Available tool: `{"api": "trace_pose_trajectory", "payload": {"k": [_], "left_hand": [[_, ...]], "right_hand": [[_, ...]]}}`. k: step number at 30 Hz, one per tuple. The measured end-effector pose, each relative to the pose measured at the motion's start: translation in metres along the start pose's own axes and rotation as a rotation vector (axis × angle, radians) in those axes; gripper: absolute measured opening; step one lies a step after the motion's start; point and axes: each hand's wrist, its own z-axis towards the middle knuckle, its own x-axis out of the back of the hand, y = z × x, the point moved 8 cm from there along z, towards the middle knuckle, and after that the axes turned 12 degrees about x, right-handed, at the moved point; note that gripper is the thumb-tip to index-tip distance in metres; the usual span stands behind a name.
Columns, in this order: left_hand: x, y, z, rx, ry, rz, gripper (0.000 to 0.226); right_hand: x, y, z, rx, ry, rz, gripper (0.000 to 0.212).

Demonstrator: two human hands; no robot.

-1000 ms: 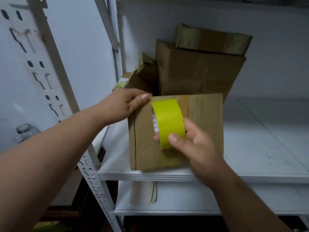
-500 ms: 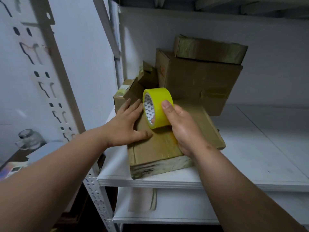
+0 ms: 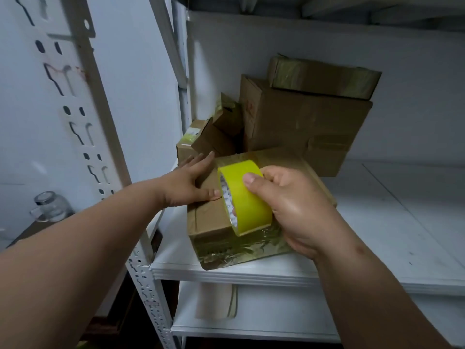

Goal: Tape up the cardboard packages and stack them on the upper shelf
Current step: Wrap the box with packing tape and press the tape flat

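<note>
A flat cardboard package [image 3: 211, 220] lies on the white shelf [image 3: 377, 238], its near end wrapped in shiny clear tape. My left hand [image 3: 191, 182] lies flat on its top left part, fingers straight. My right hand [image 3: 294, 207] grips a yellow tape roll [image 3: 247, 197] just above the package's near half, thumb over the roll's outer face. Behind stand a large cardboard box [image 3: 302, 124] with a taped flat package [image 3: 322, 75] on top, and several small boxes [image 3: 214, 137] at its left.
A white slotted upright [image 3: 100, 152] of the rack stands at left. A lower shelf [image 3: 264, 321] holds a pale folded item [image 3: 216, 301]. A glass jar [image 3: 50, 206] sits at far left. The shelf's right part [image 3: 402, 210] is bare white board.
The package went from standing on edge to lying flat on the shelf. My right hand has drawn the tape roll from the far part toward the near end. My left hand stays pressed on top.
</note>
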Motion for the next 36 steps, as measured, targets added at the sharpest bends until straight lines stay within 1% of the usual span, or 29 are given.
{"api": "trace_pose_trajectory", "payload": {"k": [1,4,6,8,11,13,15,17,19,21,23,26,28,30,31,33,34,36], "left_hand": [[0.002,0.0,-0.001,-0.004,0.016,-0.005,0.127],[0.002,0.003,-0.004,-0.008,0.03,-0.004,0.121],[0.002,0.006,-0.007,-0.012,0.03,-0.006,0.119],[0.003,0.005,-0.007,-0.004,0.031,-0.013,0.116],[0.004,0.006,-0.007,0.026,-0.001,0.02,0.101],[0.005,0.008,-0.008,0.03,-0.004,0.052,0.098],[0.003,0.008,-0.009,0.029,0.003,0.099,0.101],[0.001,0.007,-0.01,0.022,0.023,0.153,0.108],[0.0,0.006,-0.01,0.02,0.033,0.186,0.114],[0.0,0.007,-0.011,0.028,0.026,0.206,0.115],[0.0,0.009,-0.012,0.024,0.03,0.223,0.113],[-0.001,0.015,-0.015,-0.006,0.066,0.258,0.102],[-0.003,0.014,-0.015,-0.006,0.061,0.293,0.106],[-0.002,0.01,-0.013,0.005,0.044,0.312,0.113],[-0.002,0.007,-0.012,0.017,0.032,0.313,0.106],[-0.004,0.001,-0.012,0.037,-0.006,0.313,0.086],[-0.006,0.001,-0.012,0.043,-0.031,0.321,0.081],[-0.006,0.001,-0.01,0.078,-0.103,0.371,0.071]], "right_hand": [[-0.001,-0.002,-0.002,0.001,-0.028,-0.001,0.06],[0.007,-0.001,-0.012,-0.039,-0.066,0.111,0.038],[0.007,-0.001,-0.023,-0.072,-0.139,0.152,0.034],[0.005,0.003,-0.03,-0.09,-0.198,0.12,0.034],[0.005,0.007,-0.031,-0.111,-0.165,0.133,0.04],[0.007,0.004,-0.031,-0.1,-0.135,0.088,0.044],[0.008,0.001,-0.031,-0.074,-0.144,-0.053,0.045],[0.007,-0.002,-0.032,-0.057,-0.163,-0.2,0.053],[0.007,0.0,-0.033,-0.072,-0.145,-0.208,0.062],[0.009,0.004,-0.035,-0.099,-0.116,-0.156,0.062],[0.009,0.007,-0.038,-0.117,-0.109,-0.12,0.055],[0.006,0.016,-0.05,-0.157,-0.118,-0.12,0.047],[0.001,0.024,-0.057,-0.179,-0.111,-0.084,0.04],[-0.002,0.033,-0.06,-0.186,-0.098,-0.078,0.025],[-0.001,0.038,-0.061,-0.19,-0.091,-0.103,0.02],[-0.001,0.048,-0.063,-0.209,-0.1,-0.183,0.016],[-0.001,0.053,-0.065,-0.214,-0.113,-0.212,0.016],[-0.002,0.058,-0.066,-0.204,-0.14,-0.256,0.024]]}}
